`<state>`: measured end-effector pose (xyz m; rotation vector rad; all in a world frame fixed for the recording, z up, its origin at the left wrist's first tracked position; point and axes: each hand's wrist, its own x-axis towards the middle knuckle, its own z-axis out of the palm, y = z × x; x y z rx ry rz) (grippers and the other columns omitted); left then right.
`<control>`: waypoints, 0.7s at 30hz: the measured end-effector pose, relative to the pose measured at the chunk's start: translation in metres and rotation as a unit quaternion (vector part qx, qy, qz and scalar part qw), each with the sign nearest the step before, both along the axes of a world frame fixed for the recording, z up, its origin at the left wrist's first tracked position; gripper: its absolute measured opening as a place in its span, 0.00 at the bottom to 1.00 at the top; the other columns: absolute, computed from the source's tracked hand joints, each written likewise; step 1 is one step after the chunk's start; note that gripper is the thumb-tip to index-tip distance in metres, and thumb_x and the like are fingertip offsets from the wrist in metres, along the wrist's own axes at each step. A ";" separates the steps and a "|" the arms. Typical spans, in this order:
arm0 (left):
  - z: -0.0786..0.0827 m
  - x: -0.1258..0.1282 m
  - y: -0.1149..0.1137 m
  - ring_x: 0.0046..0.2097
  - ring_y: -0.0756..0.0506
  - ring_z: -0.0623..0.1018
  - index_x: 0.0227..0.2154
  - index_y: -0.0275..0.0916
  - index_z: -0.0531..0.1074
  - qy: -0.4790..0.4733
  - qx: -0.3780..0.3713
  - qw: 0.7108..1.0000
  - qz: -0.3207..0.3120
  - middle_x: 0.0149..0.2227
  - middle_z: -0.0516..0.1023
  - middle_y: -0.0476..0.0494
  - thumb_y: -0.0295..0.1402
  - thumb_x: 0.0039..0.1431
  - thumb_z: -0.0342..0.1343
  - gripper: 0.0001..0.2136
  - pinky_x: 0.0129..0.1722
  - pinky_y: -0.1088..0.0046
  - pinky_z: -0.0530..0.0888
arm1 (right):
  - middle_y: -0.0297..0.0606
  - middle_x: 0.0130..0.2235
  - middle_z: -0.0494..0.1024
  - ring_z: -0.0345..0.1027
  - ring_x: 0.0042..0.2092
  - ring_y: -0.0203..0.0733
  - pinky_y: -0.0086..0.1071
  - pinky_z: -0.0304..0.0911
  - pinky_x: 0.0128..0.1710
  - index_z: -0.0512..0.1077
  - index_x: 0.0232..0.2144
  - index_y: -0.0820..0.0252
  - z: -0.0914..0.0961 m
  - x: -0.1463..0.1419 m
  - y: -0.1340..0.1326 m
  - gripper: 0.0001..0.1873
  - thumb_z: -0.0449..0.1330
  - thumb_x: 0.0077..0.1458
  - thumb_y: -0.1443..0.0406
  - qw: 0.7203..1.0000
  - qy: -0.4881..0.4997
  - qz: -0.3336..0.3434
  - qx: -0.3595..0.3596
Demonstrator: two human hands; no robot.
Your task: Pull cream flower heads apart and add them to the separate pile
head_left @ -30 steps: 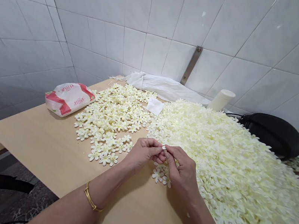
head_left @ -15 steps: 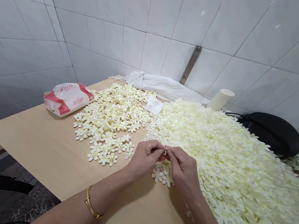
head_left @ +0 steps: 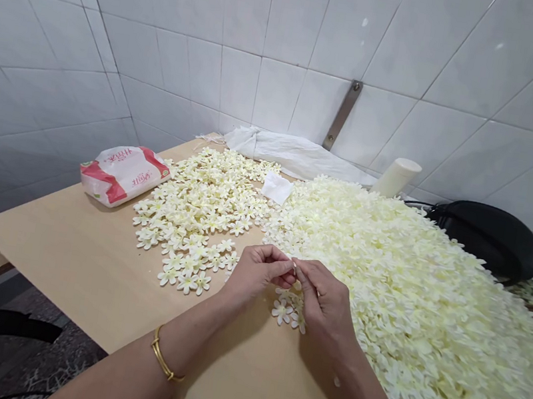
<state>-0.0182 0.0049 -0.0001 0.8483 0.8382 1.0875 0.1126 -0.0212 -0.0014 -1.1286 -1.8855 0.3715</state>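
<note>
My left hand [head_left: 262, 272] and my right hand [head_left: 322, 294] meet tip to tip over the table, both closed in a pinch. Between their fingertips is a small white flower [head_left: 294, 269], mostly covered by the fingers. Just below the hands lie a few loose white flowers [head_left: 282, 311] with yellowish centres. To the left is a spread of single flowers [head_left: 200, 216]. A much larger heap of pale flowers [head_left: 412, 303] rises beside my right hand and forearm.
A red-and-white tissue pack [head_left: 123, 175] lies at the left of the wooden table [head_left: 118, 270]. Toward the tiled wall are a white tissue [head_left: 277, 188], a white plastic sheet [head_left: 298, 154], a cream cylinder [head_left: 398, 177] and a black rounded object [head_left: 490, 240].
My fingers have shifted slightly at the pinch, and the right fingers now cover more of the small white flower. The hands stay in nearly the same place.
</note>
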 end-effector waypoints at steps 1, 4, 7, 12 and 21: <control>-0.001 0.000 0.000 0.21 0.52 0.72 0.18 0.32 0.70 -0.007 -0.005 1.000 -0.003 0.17 0.73 0.47 0.32 0.35 0.64 0.09 0.26 0.75 0.71 | 0.40 0.37 0.74 0.69 0.39 0.39 0.33 0.65 0.39 0.73 0.39 0.57 0.000 0.000 0.000 0.15 0.48 0.56 0.70 1.000 -0.001 -0.001 0.003; -0.001 -0.001 0.001 0.22 0.52 0.72 0.18 0.32 0.70 -0.019 -0.011 1.000 -0.006 0.17 0.73 0.47 0.31 0.35 0.64 0.09 0.27 0.75 0.71 | 0.41 0.36 0.74 0.69 0.39 0.39 0.33 0.66 0.39 0.72 0.39 0.58 -0.001 0.000 0.000 0.15 0.48 0.56 0.71 1.000 -0.012 -0.004 0.015; -0.001 -0.001 0.001 0.23 0.52 0.73 0.18 0.31 0.71 -0.034 -0.026 0.999 -0.016 0.18 0.73 0.46 0.31 0.34 0.65 0.10 0.29 0.74 0.71 | 0.42 0.37 0.74 0.70 0.39 0.40 0.33 0.67 0.38 0.71 0.41 0.58 -0.002 0.001 0.002 0.16 0.47 0.55 0.72 0.998 -0.038 -0.008 0.041; -0.003 0.000 0.003 0.21 0.52 0.72 0.17 0.32 0.70 -0.071 -0.078 0.994 -0.026 0.16 0.71 0.49 0.29 0.30 0.66 0.10 0.28 0.73 0.70 | 0.43 0.37 0.73 0.69 0.39 0.41 0.35 0.68 0.37 0.68 0.45 0.59 -0.008 0.000 0.003 0.21 0.44 0.52 0.75 0.991 -0.095 -0.007 0.091; -0.001 0.002 0.000 0.20 0.54 0.70 0.16 0.34 0.68 -0.012 -0.018 1.000 -0.005 0.17 0.69 0.51 0.27 0.37 0.60 0.05 0.26 0.76 0.69 | 0.42 0.38 0.74 0.69 0.39 0.40 0.32 0.67 0.37 0.71 0.41 0.59 -0.006 -0.001 0.002 0.17 0.46 0.55 0.73 0.998 -0.041 -0.015 0.043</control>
